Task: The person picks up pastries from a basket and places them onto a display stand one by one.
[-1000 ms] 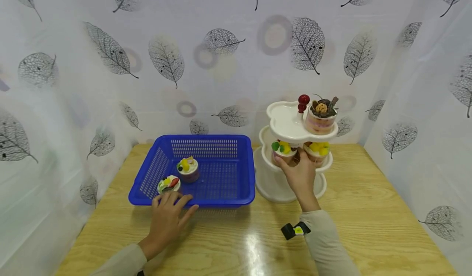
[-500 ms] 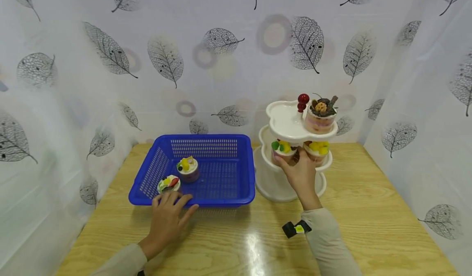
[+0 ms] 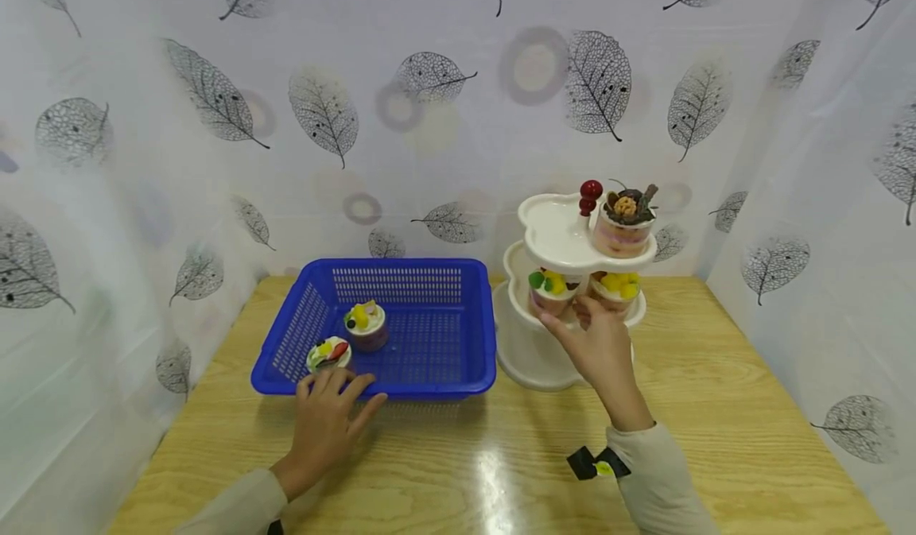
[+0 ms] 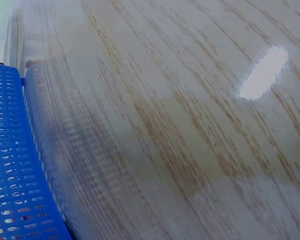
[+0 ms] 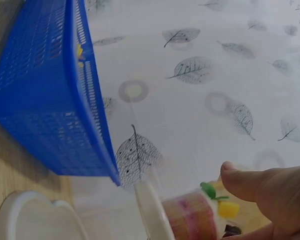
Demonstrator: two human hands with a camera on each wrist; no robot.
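My right hand (image 3: 597,348) is at the middle tier of a white three-tier stand (image 3: 558,237). Its thumb and bent fingers are beside a dessert cup with green and yellow topping (image 3: 553,292); in the right wrist view the straight thumb (image 5: 245,185) stands apart from this cup (image 5: 192,215). A second cup with yellow topping (image 3: 615,292) sits right of it, partly behind my fingers. My left hand (image 3: 325,416) rests over the front rim of a blue basket (image 3: 429,392), fingertips close to a fruit-topped cup (image 3: 329,354).
Another fruit-topped cup (image 3: 366,327) stands in the basket. On the stand's top tier, a chocolate-topped cup (image 3: 624,225) sits beside a red knob (image 3: 590,193). A leaf-patterned curtain (image 3: 444,145) hangs behind the wooden table (image 3: 444,471).
My right hand has drawn back a little, down and to the right, from the green-and-yellow-topped cup, which stays on the middle tier. My left hand keeps its place on the basket rim.
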